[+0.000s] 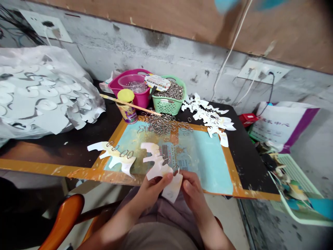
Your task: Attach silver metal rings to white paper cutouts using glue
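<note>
My left hand (157,185) pinches a white cut-out piece (158,166) with wavy, notched edges, thumb on top. Several metal rings sit along its upper edge, and one metal ring (176,169) stands up near its right end. My right hand (191,187) is closed at the right end of the same piece, its fingertips partly hidden behind it. To the left on the table lies a similar white cut-out (114,157) with several rings along it. Beyond my hands spreads a loose pile of metal rings (162,125).
At the back stand a pink basket (125,74), a green basket (166,105) of metal rings and a yellow-lidded tub (126,95) with a stick across it. White cut-outs (205,113) are heaped right. A large plastic bag (52,93) fills the left.
</note>
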Available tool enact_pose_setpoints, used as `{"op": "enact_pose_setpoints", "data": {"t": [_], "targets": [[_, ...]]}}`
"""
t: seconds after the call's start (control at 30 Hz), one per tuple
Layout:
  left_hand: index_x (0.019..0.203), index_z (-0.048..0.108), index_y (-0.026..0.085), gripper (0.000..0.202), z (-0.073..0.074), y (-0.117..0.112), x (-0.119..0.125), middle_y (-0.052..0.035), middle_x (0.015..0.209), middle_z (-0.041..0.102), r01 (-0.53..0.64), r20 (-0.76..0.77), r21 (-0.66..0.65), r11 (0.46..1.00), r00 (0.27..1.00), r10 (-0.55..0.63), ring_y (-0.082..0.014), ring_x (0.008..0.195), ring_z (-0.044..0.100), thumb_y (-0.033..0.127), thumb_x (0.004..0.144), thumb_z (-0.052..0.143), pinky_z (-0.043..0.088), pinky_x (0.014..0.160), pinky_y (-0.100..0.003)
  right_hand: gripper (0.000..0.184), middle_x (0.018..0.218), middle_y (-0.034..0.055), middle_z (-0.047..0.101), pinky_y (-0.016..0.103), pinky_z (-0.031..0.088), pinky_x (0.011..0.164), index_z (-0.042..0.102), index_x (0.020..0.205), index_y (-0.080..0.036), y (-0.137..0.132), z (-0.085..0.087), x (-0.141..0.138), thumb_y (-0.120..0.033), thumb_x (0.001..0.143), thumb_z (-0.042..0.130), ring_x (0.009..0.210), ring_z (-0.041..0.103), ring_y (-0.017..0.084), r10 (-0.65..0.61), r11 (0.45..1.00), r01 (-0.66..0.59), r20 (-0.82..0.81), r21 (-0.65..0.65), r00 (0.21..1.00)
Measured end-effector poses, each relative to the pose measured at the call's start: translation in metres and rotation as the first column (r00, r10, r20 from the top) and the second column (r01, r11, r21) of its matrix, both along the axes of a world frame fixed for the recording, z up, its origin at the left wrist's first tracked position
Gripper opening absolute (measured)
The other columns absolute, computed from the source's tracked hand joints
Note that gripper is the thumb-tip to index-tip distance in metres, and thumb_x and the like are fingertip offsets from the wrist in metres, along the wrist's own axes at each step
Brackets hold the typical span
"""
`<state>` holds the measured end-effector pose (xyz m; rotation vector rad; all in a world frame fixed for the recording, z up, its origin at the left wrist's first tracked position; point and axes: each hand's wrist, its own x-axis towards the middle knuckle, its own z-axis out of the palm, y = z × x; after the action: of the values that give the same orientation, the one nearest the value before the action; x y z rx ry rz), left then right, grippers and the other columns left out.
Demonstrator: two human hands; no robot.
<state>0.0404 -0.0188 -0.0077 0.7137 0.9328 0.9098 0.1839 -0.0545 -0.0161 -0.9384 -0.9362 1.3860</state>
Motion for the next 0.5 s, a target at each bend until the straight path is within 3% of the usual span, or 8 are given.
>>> {"op": "enact_pose_setpoints", "data": {"t": [0.1, 0.27, 0.4, 0.5], "targets": [[0.076, 0.072, 0.014, 0.049, 0.000, -0.005, 0.000, -0.0014, 0.065, 0.068, -0.001, 0.075, -0.060, 0.998, 0.997, 0.005, -0.0130, 0.058, 0.059, 0.052, 0.053, 0.093, 0.050, 0.056, -0.023, 0.048, 0.057, -0.0034, 0.039, 0.026, 0.027, 0.051, 0.054, 0.058, -0.019, -0.002, 0.007, -0.005, -0.054, 0.089, 0.067, 0.055, 0.031, 0.012, -0.017, 1.000, 0.015, 0.085, 0.027, 0.996], [0.071, 0.068, 0.014, 0.053, -0.001, -0.015, 0.004, -0.0004, 0.059, 0.063, 0.027, 0.201, -0.128, 0.991, 0.980, -0.001, -0.0108, 0.050, 0.053, 0.053, 0.046, 0.095, 0.045, 0.048, -0.022, 0.050, 0.056, -0.0024, 0.041, 0.027, 0.030, 0.051, 0.052, 0.054, -0.021, -0.006, 0.001, -0.021, -0.058, 0.081, 0.072, 0.053, 0.034, 0.013, 0.011, 1.000, -0.007, -0.186, 0.022, 0.982], [0.076, 0.067, 0.015, 0.053, -0.012, -0.009, -0.001, -0.0009, 0.063, 0.063, 0.051, 0.182, -0.046, 0.998, 0.982, -0.042, -0.0123, 0.054, 0.056, 0.054, 0.051, 0.093, 0.049, 0.052, -0.023, 0.047, 0.056, -0.0010, 0.045, 0.027, 0.034, 0.049, 0.059, 0.057, -0.022, 0.001, -0.007, -0.010, -0.062, 0.079, 0.071, 0.051, 0.038, 0.014, 0.069, 0.998, -0.070, -0.210, 0.006, 0.975], [0.079, 0.066, 0.015, 0.044, -0.020, -0.001, -0.012, -0.0013, 0.067, 0.064, 0.128, 0.043, 0.103, 0.986, 0.990, -0.133, -0.0118, 0.058, 0.056, 0.050, 0.065, 0.089, 0.049, 0.055, -0.021, 0.054, 0.066, 0.0014, 0.054, 0.026, 0.036, 0.047, 0.072, 0.080, -0.020, 0.008, -0.001, 0.007, -0.073, 0.077, 0.065, 0.053, 0.045, 0.015, 0.151, 0.987, -0.159, -0.183, -0.028, 0.971]]}}
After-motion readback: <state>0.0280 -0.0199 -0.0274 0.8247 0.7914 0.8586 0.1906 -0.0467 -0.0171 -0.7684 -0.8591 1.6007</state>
